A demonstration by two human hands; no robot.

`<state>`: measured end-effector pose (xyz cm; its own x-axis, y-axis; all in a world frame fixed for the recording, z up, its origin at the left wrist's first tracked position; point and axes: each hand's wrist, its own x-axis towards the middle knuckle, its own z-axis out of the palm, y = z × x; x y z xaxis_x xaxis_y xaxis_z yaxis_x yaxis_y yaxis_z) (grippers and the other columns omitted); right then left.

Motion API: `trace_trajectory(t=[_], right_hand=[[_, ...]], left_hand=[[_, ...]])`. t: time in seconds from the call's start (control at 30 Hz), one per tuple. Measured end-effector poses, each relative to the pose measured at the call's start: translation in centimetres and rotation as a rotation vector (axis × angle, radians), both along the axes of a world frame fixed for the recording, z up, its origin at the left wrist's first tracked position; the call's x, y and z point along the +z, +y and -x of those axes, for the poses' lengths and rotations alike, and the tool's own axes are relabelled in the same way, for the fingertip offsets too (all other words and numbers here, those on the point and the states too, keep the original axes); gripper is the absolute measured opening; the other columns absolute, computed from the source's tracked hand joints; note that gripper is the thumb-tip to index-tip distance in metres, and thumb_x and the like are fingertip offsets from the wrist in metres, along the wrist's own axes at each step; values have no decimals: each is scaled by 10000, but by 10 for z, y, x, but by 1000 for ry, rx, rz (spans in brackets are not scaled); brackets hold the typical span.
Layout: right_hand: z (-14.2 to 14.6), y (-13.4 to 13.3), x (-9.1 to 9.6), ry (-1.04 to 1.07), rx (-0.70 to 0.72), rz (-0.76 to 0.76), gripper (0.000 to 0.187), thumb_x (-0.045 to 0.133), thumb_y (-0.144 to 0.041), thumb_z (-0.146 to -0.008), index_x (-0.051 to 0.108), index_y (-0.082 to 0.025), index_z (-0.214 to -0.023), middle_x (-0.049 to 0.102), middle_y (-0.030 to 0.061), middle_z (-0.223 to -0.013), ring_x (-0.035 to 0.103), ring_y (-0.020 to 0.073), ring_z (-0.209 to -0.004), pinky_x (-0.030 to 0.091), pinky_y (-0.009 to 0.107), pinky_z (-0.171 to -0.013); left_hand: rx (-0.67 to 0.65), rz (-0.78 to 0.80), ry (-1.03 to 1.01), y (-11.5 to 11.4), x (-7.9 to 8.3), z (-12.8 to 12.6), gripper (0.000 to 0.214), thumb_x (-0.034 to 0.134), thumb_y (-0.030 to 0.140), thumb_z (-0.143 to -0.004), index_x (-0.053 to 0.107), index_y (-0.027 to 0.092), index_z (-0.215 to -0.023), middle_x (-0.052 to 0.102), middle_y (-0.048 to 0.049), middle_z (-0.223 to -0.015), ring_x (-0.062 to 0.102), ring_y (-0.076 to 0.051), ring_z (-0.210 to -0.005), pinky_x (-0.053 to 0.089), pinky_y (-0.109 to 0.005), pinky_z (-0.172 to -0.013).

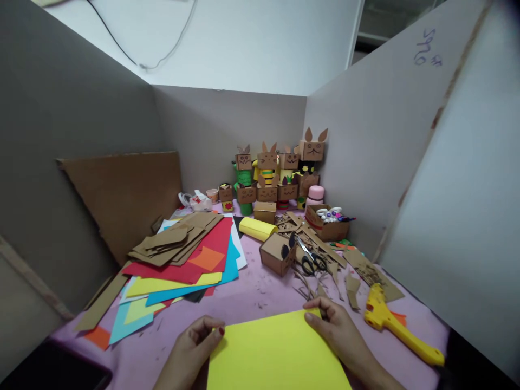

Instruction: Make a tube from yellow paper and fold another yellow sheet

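Observation:
Close in front of me I hold a yellow sheet of paper (276, 352) by its two far corners. My left hand (197, 346) pinches the left corner between thumb and fingers. At the right corner, my right hand (335, 330) grips the sheet with its thumb on top. The lower part of the sheet runs out of view. Beyond it lie a cardboard box head (276, 254) with dark ears, black-handled scissors (311, 257) and a rolled yellow paper tube (258, 229). On the right rests a yellow glue gun (400, 325).
Cardboard pieces (174, 241) lie on coloured paper sheets (182, 284) at the left. Several cardboard animal figures (267, 160) stand at the back near a pink bottle (316, 195) and a box of markers (329, 225). Cardboard scraps (320, 246) litter the right side. Grey partitions (227, 119) enclose the table.

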<state>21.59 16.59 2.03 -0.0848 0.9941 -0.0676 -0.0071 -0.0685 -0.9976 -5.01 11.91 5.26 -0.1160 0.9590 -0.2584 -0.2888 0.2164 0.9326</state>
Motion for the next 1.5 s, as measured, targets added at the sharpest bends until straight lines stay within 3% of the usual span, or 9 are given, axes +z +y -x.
trace_trajectory(t=[0.2,0.33,0.47,0.53,0.67,0.77,0.93,1.13,1.5], right_hand=[[-3,-3,-2,96,15,81,355,707,-446,-656,565,-181,-847,633,-32,-588,559,126,-470,384,233,-461],[-5,-3,-9,186,42,165,390,740,-450,-622,568,-194,-862,660,-26,-582,608,156,-481,417,246,-471],[-6,-3,-7,147,104,195,399,718,-488,-645,571,-193,-871,665,-19,-608,621,168,-530,427,258,-502],[-6,-3,-3,69,110,149,384,661,-511,-695,580,-183,-877,663,-6,-640,610,164,-557,423,259,-517],[-1,-2,8,-332,62,-125,352,462,-488,-820,596,-171,-896,658,22,-695,592,177,-597,422,270,-517],[2,2,15,-546,27,-262,274,455,-418,-818,608,-191,-802,653,24,-690,587,203,-653,406,288,-561],[2,6,14,-756,5,-346,218,439,-315,-834,607,-204,-752,686,45,-758,601,228,-738,386,312,-659],[4,5,6,-1014,-53,-377,184,431,-240,-850,608,-207,-812,686,69,-782,598,253,-759,338,307,-621],[8,5,13,-1248,-35,-403,157,452,-232,-878,605,-218,-847,681,53,-755,602,223,-738,300,281,-575]], left_hand=[[-56,1,-192,-9,8,-1,433,842,322,-528,611,208,-876,708,-30,-781,677,-204,-659,490,-297,-626],[-30,-4,-185,-10,7,0,359,834,339,-535,626,187,-786,707,-33,-689,670,-194,-624,487,-296,-638],[-4,-29,-91,-7,1,3,287,796,356,-581,618,152,-675,694,-54,-633,647,-184,-580,477,-292,-608],[14,-43,-4,-5,-1,4,273,758,379,-624,615,147,-653,689,-52,-616,630,-176,-552,465,-284,-577],[58,-92,265,3,-3,8,241,692,380,-687,643,146,-660,680,-33,-606,602,-168,-530,432,-265,-549],[101,-149,513,9,-2,12,198,676,356,-686,675,161,-649,672,-18,-599,593,-181,-570,407,-255,-551],[107,-249,873,15,2,9,147,620,318,-728,693,202,-674,708,-30,-725,620,-220,-703,413,-270,-619],[-2,-370,1206,17,-2,3,133,555,167,-802,644,169,-702,661,-12,-753,604,-177,-742,433,-309,-695],[-107,-486,1585,22,-12,2,148,544,230,-879,600,138,-777,623,7,-781,606,-138,-746,505,-325,-700]])
